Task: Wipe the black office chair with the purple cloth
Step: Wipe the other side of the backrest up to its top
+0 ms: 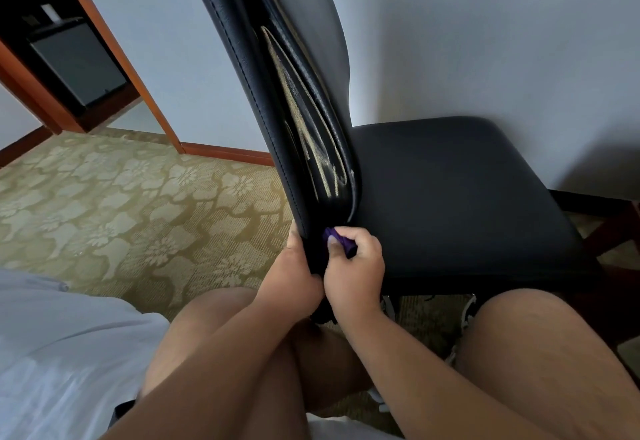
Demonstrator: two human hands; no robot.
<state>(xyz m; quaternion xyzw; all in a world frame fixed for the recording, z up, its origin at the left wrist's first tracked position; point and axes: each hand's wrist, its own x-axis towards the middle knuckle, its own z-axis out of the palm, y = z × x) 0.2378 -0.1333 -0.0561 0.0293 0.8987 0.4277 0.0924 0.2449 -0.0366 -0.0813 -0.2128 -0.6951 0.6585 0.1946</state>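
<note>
Purple cloth (pixel 341 240) in right hand (pixel 353 273)

The chair (pixel 450 197) is black, with dark stitching and pale yellowish streaks along its back edge. The cloth (pixel 341 240) is purple. The carpet (pixel 138 204) is olive-gold with a pale flower pattern. The wall (pixel 485 41) is white, the wooden frame (pixel 121 51) reddish-brown.

No word, number, label or brand can be read anywhere. The black chair (pixel 450 180) has thin gold marks (pixel 309 124) on its back, left of the seat, but they are only scratchy lines and form no clear letters.
</note>
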